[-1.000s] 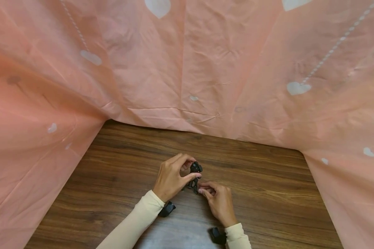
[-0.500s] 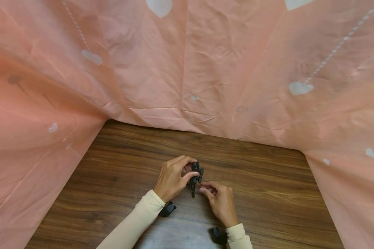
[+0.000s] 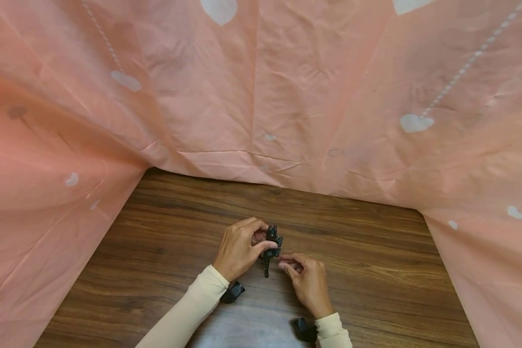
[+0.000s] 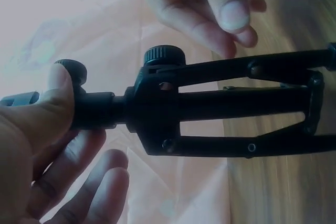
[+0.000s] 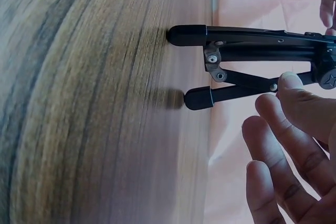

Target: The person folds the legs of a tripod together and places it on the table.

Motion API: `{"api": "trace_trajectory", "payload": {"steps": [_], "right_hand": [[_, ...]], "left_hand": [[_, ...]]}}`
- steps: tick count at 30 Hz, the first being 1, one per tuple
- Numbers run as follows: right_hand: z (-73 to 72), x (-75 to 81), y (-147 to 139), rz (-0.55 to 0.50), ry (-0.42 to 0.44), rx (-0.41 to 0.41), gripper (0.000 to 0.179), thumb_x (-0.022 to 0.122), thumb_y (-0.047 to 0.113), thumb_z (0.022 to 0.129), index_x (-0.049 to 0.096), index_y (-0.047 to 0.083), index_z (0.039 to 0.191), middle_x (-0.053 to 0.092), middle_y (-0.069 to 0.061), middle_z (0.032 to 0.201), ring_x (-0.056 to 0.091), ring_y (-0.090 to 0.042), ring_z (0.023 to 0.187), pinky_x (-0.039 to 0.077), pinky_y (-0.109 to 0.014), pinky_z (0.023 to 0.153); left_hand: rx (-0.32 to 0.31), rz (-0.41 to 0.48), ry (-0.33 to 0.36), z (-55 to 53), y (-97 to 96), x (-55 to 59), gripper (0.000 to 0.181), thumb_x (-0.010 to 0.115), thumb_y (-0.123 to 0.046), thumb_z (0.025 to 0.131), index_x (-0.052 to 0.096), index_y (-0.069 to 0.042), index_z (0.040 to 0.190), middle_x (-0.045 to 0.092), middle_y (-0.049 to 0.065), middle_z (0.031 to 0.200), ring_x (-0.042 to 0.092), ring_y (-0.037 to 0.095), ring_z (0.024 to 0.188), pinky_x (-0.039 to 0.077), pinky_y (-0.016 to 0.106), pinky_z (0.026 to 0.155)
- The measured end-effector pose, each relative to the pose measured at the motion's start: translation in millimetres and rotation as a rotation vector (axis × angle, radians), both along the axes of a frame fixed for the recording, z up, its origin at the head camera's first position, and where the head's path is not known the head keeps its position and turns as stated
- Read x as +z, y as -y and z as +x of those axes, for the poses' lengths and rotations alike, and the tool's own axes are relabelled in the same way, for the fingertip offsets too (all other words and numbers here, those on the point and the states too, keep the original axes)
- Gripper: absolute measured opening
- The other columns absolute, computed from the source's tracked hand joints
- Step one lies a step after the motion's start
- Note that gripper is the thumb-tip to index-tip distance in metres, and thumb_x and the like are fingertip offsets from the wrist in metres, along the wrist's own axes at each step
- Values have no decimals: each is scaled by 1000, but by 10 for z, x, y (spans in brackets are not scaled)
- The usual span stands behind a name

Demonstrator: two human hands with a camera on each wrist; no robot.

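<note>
A small black tripod (image 3: 269,241) is held roughly upright over the wooden table by my left hand (image 3: 239,249). In the left wrist view, the thumb (image 4: 59,90) and fingers of that hand pinch the neck beside a small knob, above the leg joint with its larger ridged knob (image 4: 164,56). My right hand (image 3: 306,280) is just right of the legs, loosely curled and holding nothing. Rounded feet (image 5: 198,98) point toward the wood in the right wrist view; whether they touch it I cannot tell. There, the right thumb overlaps a leg in the picture.
The brown wooden tabletop (image 3: 178,217) extends around both hands. Pink cloth (image 3: 287,121) with white hearts hangs at the back and along both sides. Black wrist devices (image 3: 232,293) sit under both wrists.
The tripod has turned in my left hand, and its legs now look narrower from above. My right fingers, earlier at a leg, are now slightly apart from it.
</note>
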State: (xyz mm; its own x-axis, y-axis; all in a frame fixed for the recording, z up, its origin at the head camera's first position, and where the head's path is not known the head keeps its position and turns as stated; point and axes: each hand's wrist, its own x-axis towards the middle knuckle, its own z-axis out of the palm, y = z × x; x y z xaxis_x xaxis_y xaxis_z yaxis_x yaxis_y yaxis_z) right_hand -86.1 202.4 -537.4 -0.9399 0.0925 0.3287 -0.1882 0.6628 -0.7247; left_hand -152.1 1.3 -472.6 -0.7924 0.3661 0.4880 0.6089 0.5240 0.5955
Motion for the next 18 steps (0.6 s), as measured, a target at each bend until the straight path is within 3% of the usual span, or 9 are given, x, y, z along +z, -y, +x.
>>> {"api": "trace_trajectory", "payload": {"steps": [11, 18], "right_hand": [[1, -12, -14, -9, 11, 1, 15, 90, 7, 83, 84, 11, 96, 82, 5, 84, 69, -1, 63, 53, -15, 57], [4, -16, -23, 0, 8, -2, 15, 90, 8, 82, 85, 12, 95, 81, 4, 83, 68, 0, 62, 53, -16, 56]], "left_hand": [[-74, -12, 86, -99, 17, 34, 25, 89, -29, 84, 79, -14, 101, 70, -8, 84, 62, 2, 69, 52, 20, 64], [-81, 10, 140, -91, 37, 34, 36, 90, -35, 82, 79, -14, 109, 76, -4, 89, 67, 2, 71, 54, 19, 66]]}}
